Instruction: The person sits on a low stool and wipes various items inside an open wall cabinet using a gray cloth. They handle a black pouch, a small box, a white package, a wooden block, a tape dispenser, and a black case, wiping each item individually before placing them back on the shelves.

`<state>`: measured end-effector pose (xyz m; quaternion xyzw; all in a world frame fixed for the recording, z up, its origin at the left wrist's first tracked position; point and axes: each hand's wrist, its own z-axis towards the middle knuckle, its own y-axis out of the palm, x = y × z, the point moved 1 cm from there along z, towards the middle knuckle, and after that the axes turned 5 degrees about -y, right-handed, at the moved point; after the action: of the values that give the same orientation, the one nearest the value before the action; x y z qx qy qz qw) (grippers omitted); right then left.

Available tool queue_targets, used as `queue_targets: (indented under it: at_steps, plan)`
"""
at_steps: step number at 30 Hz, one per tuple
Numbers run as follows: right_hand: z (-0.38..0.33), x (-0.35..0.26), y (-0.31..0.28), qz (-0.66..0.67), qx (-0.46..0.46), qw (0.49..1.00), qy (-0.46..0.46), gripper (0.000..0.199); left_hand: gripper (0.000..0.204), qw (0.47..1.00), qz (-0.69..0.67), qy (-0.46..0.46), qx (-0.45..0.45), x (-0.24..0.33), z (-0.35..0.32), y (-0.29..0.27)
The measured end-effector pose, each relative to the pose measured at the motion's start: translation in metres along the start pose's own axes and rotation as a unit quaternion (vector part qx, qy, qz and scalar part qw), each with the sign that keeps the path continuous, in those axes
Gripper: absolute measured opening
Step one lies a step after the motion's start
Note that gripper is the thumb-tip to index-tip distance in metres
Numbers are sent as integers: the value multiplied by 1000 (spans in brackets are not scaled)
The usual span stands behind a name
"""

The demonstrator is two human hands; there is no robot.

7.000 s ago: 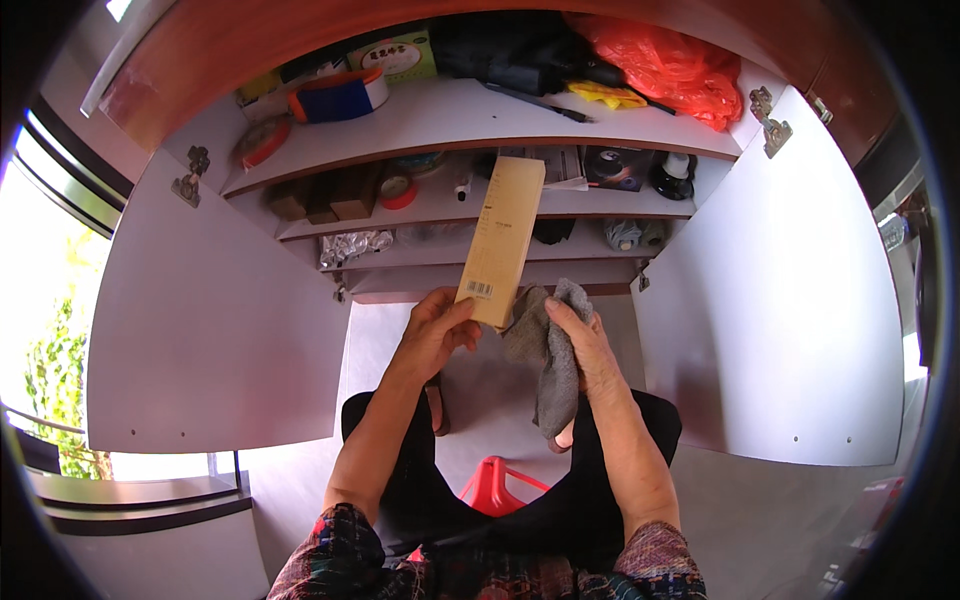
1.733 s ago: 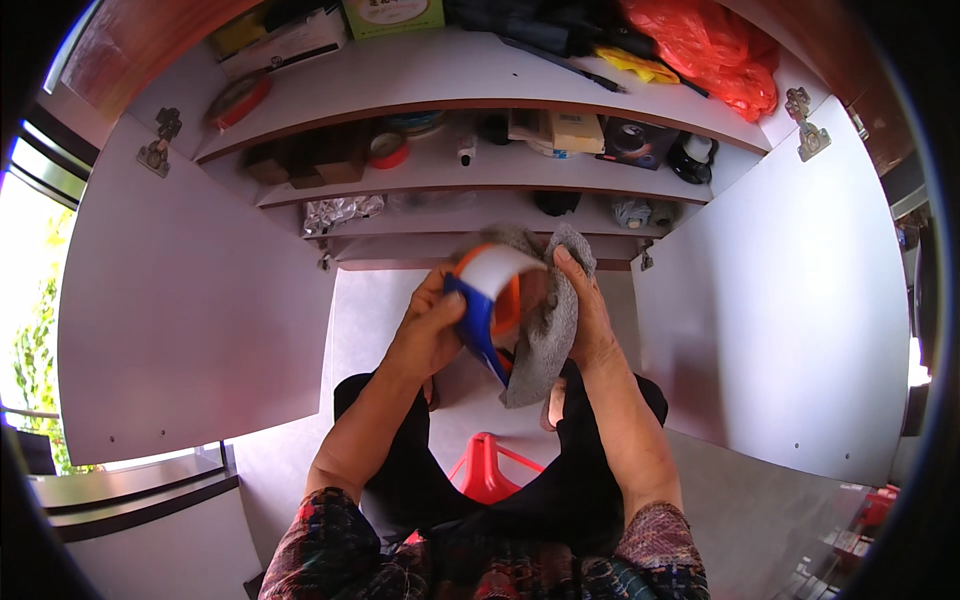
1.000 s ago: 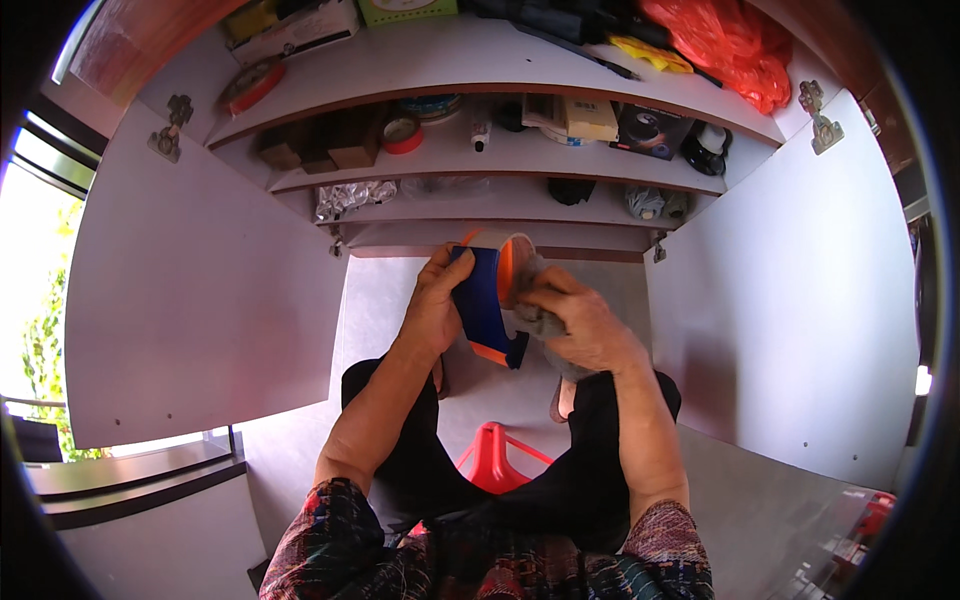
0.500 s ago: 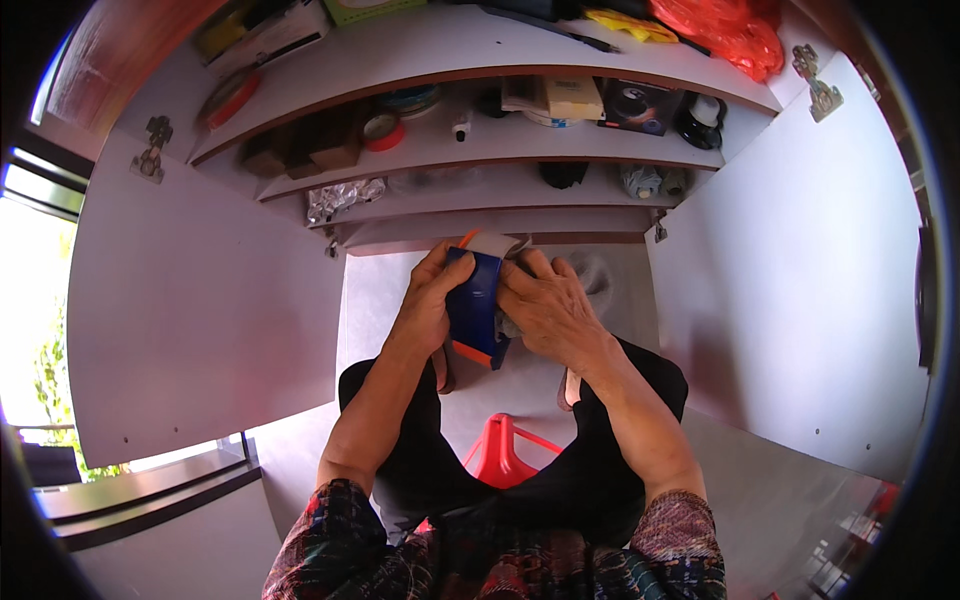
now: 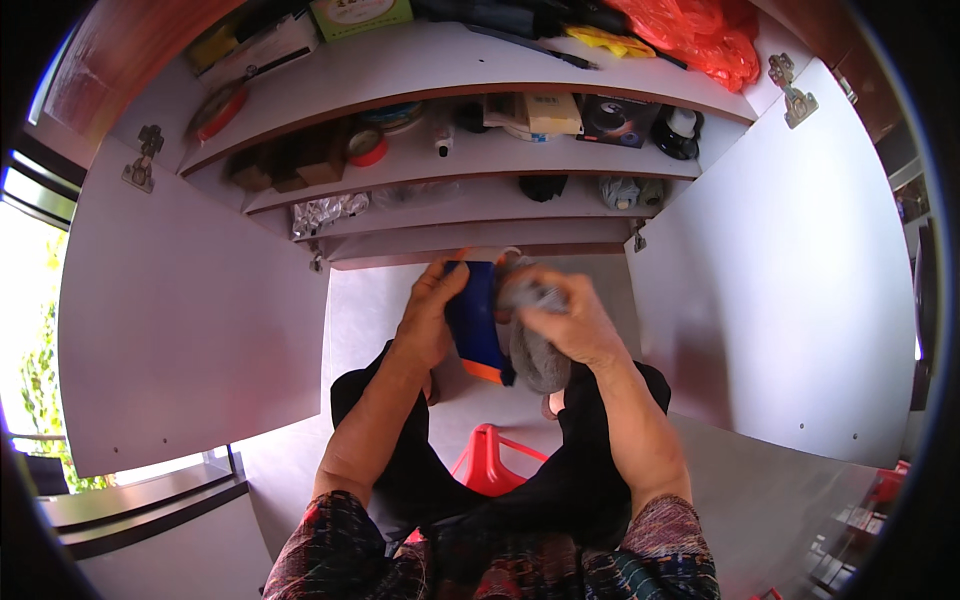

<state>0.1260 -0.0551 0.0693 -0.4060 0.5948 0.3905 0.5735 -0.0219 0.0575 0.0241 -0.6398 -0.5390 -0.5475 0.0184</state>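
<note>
Between my knees, my left hand (image 5: 426,316) grips a blue box (image 5: 478,312) with orange ends by its left side, the thumb lying over its upper front. A bunched grey cloth (image 5: 540,352) hangs down beside the box. Blurred by motion, my right hand (image 5: 580,318) has its fingers closed round the upper part of that cloth, close to the box's right side. Whatever is behind the box is hidden.
Ahead stands a cabinet with several shelves (image 5: 400,190); its left door (image 5: 190,320) and right door (image 5: 780,290) are swung wide. Rolls of tape (image 5: 366,148), small boxes (image 5: 552,113) and a red plastic bag (image 5: 690,40) lie on the shelves. A red stool (image 5: 487,462) shows between my legs.
My right hand has lifted away from the box's side and turned, bringing the grey cloth into fuller view. The left hand still holds the box. The whole view has shifted slightly.
</note>
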Motion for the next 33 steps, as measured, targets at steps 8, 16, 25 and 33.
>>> queue_targets:
  at_steps: [8,16,25,33]
  plan:
    - [-6,16,48,-391,-81,828,-393,42,36,998,-42,-30,41,-5,4,-9]
    - [30,23,17,-484,65,822,-293,37,37,991,123,-42,-8,-23,-1,-6]
    - [12,24,43,-444,-24,805,-393,41,29,994,-41,-54,81,-21,6,-13]
    - [-10,31,59,-457,-256,779,-346,38,33,969,-140,-29,203,-23,28,-73]
